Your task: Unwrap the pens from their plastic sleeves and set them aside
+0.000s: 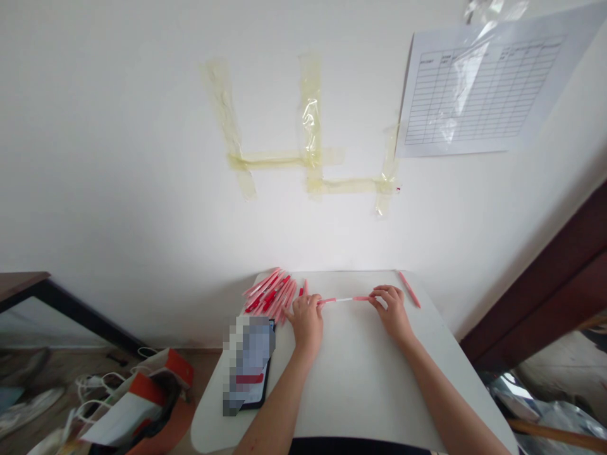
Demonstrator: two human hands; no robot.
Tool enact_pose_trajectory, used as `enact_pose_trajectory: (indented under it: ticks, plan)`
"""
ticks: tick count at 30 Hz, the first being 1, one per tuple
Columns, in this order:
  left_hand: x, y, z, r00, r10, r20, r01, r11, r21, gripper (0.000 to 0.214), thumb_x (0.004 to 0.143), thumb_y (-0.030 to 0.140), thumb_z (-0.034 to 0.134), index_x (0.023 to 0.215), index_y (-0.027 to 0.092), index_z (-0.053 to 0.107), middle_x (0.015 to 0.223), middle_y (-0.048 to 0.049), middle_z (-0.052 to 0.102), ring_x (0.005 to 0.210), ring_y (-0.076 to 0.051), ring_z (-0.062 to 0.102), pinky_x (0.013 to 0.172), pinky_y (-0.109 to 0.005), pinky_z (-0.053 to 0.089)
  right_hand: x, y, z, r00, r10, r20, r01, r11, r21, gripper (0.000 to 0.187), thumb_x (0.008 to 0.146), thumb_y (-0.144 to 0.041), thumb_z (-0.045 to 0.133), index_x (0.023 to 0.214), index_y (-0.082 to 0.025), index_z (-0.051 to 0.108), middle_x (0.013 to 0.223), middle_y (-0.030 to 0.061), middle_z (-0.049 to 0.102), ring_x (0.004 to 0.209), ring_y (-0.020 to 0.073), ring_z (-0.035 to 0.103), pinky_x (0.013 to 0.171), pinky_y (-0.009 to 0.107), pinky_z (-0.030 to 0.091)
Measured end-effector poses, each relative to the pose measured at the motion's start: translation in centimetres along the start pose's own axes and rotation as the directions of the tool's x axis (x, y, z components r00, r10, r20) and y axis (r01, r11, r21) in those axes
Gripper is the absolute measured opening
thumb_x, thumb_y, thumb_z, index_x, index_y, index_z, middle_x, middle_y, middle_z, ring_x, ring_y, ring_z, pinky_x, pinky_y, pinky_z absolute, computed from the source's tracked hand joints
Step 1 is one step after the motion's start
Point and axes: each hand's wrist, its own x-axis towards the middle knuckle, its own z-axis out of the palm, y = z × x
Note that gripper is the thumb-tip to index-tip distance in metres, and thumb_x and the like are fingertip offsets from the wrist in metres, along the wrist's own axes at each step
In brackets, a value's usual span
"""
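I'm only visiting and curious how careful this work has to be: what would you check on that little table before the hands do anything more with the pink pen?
1. Left hand holds one end of the pink pen: ok.
2. Right hand pinches the other end: ok.
3. Pen in one piece: cannot tell; a thin white stretch shows between its two pink parts.
4. Pile of pens lies fully on the table: ok, just beyond the left hand.
5. Single pen well away from the edge: not ok, it lies close to the right edge.
6. Phone apart from both hands: ok.
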Motion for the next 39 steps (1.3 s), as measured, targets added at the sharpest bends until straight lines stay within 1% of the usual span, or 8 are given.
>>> enact_pose_trajectory:
  ticks: [9, 15, 23, 29, 33, 36, 39]
  plan:
    - [0.10, 0.14, -0.38, 1.000, -0.010, -0.018, 0.010, 0.999, 0.032, 0.022, 0.090, 0.020, 0.056, 0.106, 0.029, 0.068, 0.117, -0.0075, 0.069, 0.123, -0.029, 0.052, 0.112, -0.067, 0.027, -0.03, 0.48, -0.07, 1.000, 0.027, -0.007, -0.028, 0.999, -0.024, 0.034, 0.095, -0.054, 0.051, 0.094, -0.027, 0.070, 0.108, 0.0103, 0.065, 0.110, 0.0301, 0.049, 0.098, 0.051, 0.044]
    - [0.06, 0.20, -0.49, 1.000, -0.007, -0.009, 0.008, 0.999, 0.035, 0.020, 0.091, 0.021, 0.055, 0.105, 0.029, 0.068, 0.117, -0.0081, 0.068, 0.124, -0.031, 0.052, 0.111, -0.069, 0.026, -0.01, 0.42, -0.23, 0.999, 0.040, -0.001, -0.040, 0.999, -0.027, 0.035, 0.095, -0.055, 0.050, 0.094, -0.026, 0.071, 0.108, 0.0109, 0.064, 0.109, 0.0304, 0.049, 0.097, 0.051, 0.044]
    - [-0.07, 0.31, -0.59, 1.000, -0.009, 0.014, 0.009, 1.000, 0.028, 0.022, 0.090, 0.019, 0.055, 0.104, 0.029, 0.068, 0.119, -0.0079, 0.067, 0.126, -0.031, 0.049, 0.111, -0.068, 0.026, -0.12, 0.26, -0.23, 0.997, 0.077, -0.016, -0.078, 0.996, -0.032, 0.035, 0.094, -0.054, 0.050, 0.092, -0.027, 0.072, 0.106, 0.0113, 0.063, 0.108, 0.0313, 0.049, 0.095, 0.052, 0.044]
    - [-0.20, 0.42, -0.50, 0.998, 0.030, 0.059, -0.029, 0.999, -0.016, 0.020, 0.091, 0.021, 0.056, 0.104, 0.031, 0.069, 0.119, -0.0064, 0.066, 0.126, -0.030, 0.049, 0.112, -0.068, 0.023, -0.14, 0.29, -0.14, 0.997, 0.073, -0.007, -0.073, 0.997, -0.039, 0.038, 0.095, -0.056, 0.049, 0.092, -0.026, 0.072, 0.105, 0.0115, 0.063, 0.108, 0.0312, 0.049, 0.096, 0.053, 0.044]
    - [-0.25, 0.55, -0.57, 0.997, 0.058, 0.059, -0.057, 0.998, -0.024, 0.018, 0.090, 0.025, 0.060, 0.103, 0.032, 0.070, 0.116, -0.0052, 0.067, 0.124, -0.029, 0.051, 0.112, -0.068, 0.022, -0.11, 0.15, -0.12, 0.998, 0.058, -0.006, -0.058, 0.998, -0.033, 0.039, 0.095, -0.057, 0.049, 0.093, -0.026, 0.072, 0.106, 0.0115, 0.064, 0.108, 0.0309, 0.049, 0.097, 0.052, 0.043]
    - [-0.28, 0.53, -0.41, 0.995, 0.084, 0.059, -0.082, 0.996, -0.035, 0.017, 0.088, 0.024, 0.063, 0.101, 0.032, 0.071, 0.116, -0.0044, 0.067, 0.125, -0.029, 0.050, 0.112, -0.066, 0.023, -0.09, -0.05, -0.17, 0.999, 0.054, 0.002, -0.054, 0.998, -0.019, 0.038, 0.095, -0.057, 0.049, 0.093, -0.026, 0.071, 0.107, 0.0114, 0.064, 0.109, 0.0307, 0.049, 0.097, 0.052, 0.044]
    - [-0.28, 0.42, -0.16, 0.993, 0.099, 0.058, -0.096, 0.994, -0.049, 0.016, 0.087, 0.024, 0.064, 0.099, 0.032, 0.071, 0.116, -0.0039, 0.066, 0.125, -0.029, 0.050, 0.112, -0.067, 0.022, -0.05, -0.19, -0.26, 0.998, 0.055, 0.004, -0.055, 0.998, -0.013, 0.037, 0.095, -0.056, 0.050, 0.093, -0.027, 0.071, 0.106, 0.0109, 0.064, 0.108, 0.0307, 0.050, 0.096, 0.051, 0.044]
